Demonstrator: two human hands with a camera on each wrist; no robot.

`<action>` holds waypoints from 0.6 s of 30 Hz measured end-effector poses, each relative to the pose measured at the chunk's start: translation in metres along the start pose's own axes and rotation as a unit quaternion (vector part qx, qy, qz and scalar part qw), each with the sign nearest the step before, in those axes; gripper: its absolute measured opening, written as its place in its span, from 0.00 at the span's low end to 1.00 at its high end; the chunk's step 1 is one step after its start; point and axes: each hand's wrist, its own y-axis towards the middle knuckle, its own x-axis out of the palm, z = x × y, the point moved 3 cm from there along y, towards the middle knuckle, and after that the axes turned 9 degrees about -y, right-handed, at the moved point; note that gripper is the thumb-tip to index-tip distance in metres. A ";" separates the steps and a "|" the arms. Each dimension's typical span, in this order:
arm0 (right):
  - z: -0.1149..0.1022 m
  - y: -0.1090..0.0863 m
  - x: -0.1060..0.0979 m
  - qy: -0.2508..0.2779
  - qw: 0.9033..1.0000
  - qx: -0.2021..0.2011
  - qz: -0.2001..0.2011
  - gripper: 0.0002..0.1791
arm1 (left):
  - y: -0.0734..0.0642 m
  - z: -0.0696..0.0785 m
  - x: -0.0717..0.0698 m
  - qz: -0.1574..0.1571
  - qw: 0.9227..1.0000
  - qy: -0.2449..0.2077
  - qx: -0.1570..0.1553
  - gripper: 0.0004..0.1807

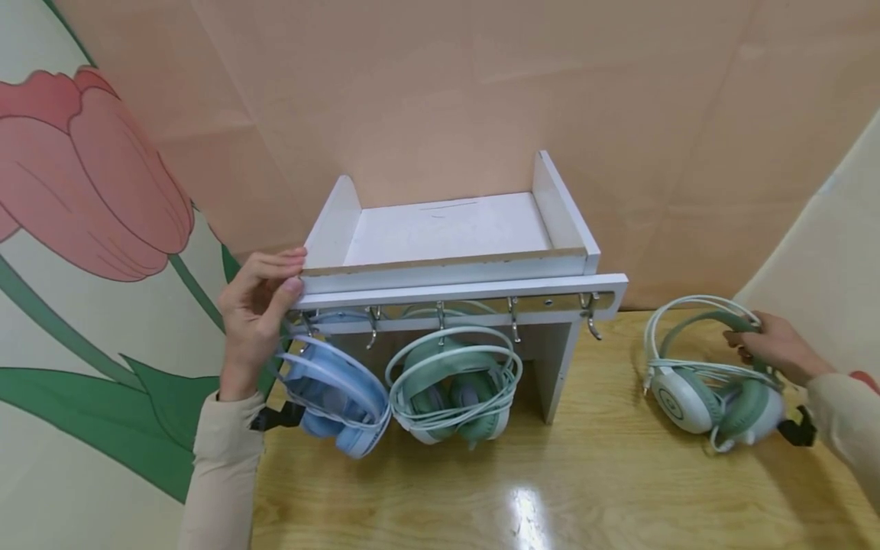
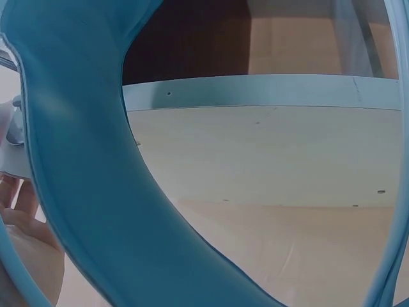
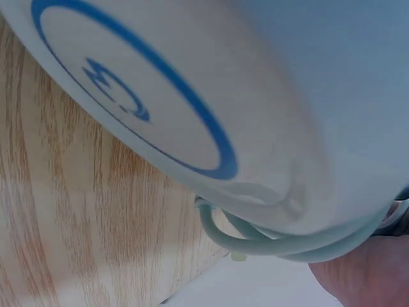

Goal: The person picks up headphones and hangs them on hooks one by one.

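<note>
At the left front corner of a white shelf (image 1: 447, 229), my left hand (image 1: 250, 325) grips the edge, with fingers on top and thumb against the front. My right hand (image 1: 787, 347) holds the headband of white-and-green headphones (image 1: 681, 399) at the far right. Their cable is looped around them. Close up in the right wrist view, a white ear cup (image 3: 134, 96) and green cable (image 3: 287, 246) hide most of that hand. Blue headphones (image 1: 337, 382) hang below my left hand; their blue headband (image 2: 83, 141) fills much of the left wrist view. Beside them hang green headphones (image 1: 426, 359).
Several metal hooks (image 1: 514, 321) line the shelf's front rail (image 1: 467, 292); its right end juts past the side panel (image 1: 560, 374). Below is a wood-grain tabletop (image 1: 619, 489). A peach backdrop (image 1: 481, 92) stands behind, and a tulip-printed panel (image 1: 89, 321) at left.
</note>
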 end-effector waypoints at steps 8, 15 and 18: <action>0.003 -0.007 -0.005 0.013 1.000 -0.013 0.002 0.14 | 0.000 0.001 0.000 -0.001 1.000 0.003 -0.003 0.09; -0.002 -0.011 -0.007 0.070 0.997 0.009 -0.015 0.22 | -0.001 0.002 -0.001 0.001 1.000 0.001 -0.003 0.09; -0.005 -0.013 -0.008 0.086 0.996 0.025 -0.028 0.21 | -0.002 0.002 -0.001 0.002 1.000 0.002 -0.005 0.09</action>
